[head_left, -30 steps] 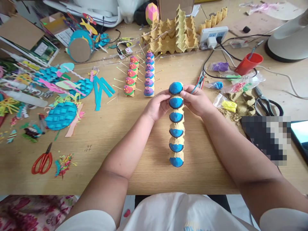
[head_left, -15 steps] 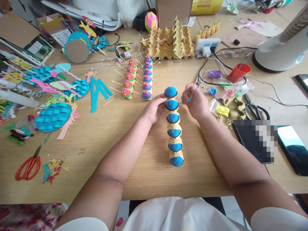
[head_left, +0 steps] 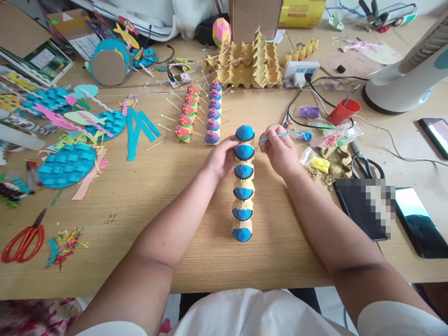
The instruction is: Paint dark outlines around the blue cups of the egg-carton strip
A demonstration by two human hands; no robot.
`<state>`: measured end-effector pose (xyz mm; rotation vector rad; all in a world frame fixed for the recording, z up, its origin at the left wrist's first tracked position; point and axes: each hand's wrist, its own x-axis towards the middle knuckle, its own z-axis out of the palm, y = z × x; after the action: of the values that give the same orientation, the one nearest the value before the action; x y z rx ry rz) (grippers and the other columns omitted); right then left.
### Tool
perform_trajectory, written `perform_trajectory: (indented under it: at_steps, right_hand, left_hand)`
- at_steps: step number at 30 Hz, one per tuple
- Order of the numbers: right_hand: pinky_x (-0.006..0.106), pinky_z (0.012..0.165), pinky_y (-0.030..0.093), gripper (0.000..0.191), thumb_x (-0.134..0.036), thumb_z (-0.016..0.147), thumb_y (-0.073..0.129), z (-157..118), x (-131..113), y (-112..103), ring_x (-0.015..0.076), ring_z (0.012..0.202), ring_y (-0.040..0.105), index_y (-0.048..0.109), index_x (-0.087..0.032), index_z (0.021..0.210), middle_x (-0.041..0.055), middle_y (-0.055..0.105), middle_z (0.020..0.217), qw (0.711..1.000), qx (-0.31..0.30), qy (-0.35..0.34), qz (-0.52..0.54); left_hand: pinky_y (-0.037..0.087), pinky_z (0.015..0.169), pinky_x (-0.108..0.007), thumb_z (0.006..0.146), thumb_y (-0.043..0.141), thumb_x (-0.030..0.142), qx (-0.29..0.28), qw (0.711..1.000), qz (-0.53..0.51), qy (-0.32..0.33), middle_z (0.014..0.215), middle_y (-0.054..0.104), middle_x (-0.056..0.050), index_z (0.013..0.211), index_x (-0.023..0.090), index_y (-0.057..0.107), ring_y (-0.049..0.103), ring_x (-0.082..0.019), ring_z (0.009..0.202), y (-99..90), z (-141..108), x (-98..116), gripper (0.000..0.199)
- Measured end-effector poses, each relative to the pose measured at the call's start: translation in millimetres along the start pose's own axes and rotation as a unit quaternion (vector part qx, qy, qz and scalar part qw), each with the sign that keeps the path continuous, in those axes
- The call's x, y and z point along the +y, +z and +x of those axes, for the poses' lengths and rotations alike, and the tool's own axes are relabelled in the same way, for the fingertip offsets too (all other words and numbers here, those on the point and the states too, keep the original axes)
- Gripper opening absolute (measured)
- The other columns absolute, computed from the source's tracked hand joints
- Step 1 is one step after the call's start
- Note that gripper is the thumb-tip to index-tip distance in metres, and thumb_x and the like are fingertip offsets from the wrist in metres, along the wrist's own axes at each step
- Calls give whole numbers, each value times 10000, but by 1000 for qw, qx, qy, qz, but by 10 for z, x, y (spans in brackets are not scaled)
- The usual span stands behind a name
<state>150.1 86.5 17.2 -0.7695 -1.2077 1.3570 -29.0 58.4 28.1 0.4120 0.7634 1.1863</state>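
A strip of egg-carton cups lies lengthwise in front of me, each bump capped with blue and edged with a dark rim. My left hand grips its far end from the left side, thumb near the top cups; some fingertips are hidden behind the strip. Just right of that end, my right hand pinches a thin blue stick, held nearly level and apart from the strip. Farther back stand two decorated carton strips with faces and pins: one red and green, one purple.
Egg cartons and a power strip are at the back. On the right are a red cup, clay packets, black scissors and a phone. Red scissors and blue woven paper lie left.
The blue stick has turned from slanting to nearly level in my right hand. My left hand stays on the strip. The whole view has shifted slightly.
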Motion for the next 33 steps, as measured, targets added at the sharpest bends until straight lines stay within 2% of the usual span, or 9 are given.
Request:
perform_trajectory:
  at_steps: [4,7,15,21,24,29,33]
  right_hand:
    - [242,633,437,594,-728,754,894,-14,-19,16,94,659,556,551,-261,887,-56,652,762,1000,-5,8,7]
    - [251,668,456,600,-699,734,924,-40,-54,50,106,681,586,536,-267,884,-59,671,737,1000,1,4,-5]
    - [264,620,456,568,-701,699,938,-52,-84,25,112,636,554,602,-253,793,-46,651,682,994,79,-21,-75]
    - [255,685,481,524,-588,620,1025,-44,-45,-2,96,680,585,699,-237,832,-41,710,763,999,22,33,-12]
    - [253,674,465,527,-583,600,1034,-39,-43,2,96,667,573,707,-233,818,-43,708,740,999,4,47,8]
    - [275,677,462,514,-642,652,988,-45,-37,18,114,685,556,727,-236,830,-30,704,750,998,8,28,-61]
    - [286,704,462,488,-630,686,979,-78,-61,51,126,724,566,717,-246,834,-33,674,767,995,24,-7,-93]
  left_hand:
    - [536,602,-177,930,609,91,15,1000,-3,17,720,761,28,876,207,734,685,-98,586,24,-11,-11,179]
    - [529,591,-162,930,559,56,5,1000,-6,29,762,788,-2,875,173,754,682,-88,610,31,-13,-20,234]
    - [549,601,-198,887,634,94,10,1000,-21,16,749,776,12,866,194,738,697,-111,615,-18,27,-27,146]
    - [563,614,-207,889,641,121,-21,999,-21,29,739,773,18,895,201,730,693,-114,620,-20,16,-39,120]
    - [569,646,-225,887,653,137,-21,999,-9,30,758,787,13,885,216,747,697,-123,640,-21,22,-43,123]
    - [589,720,-265,888,660,156,-23,999,8,27,804,815,-6,887,228,775,747,-164,723,-7,19,-45,135]
    - [577,686,-230,932,601,129,-27,999,-9,23,798,806,-10,902,185,778,722,-129,679,15,-3,-38,188]
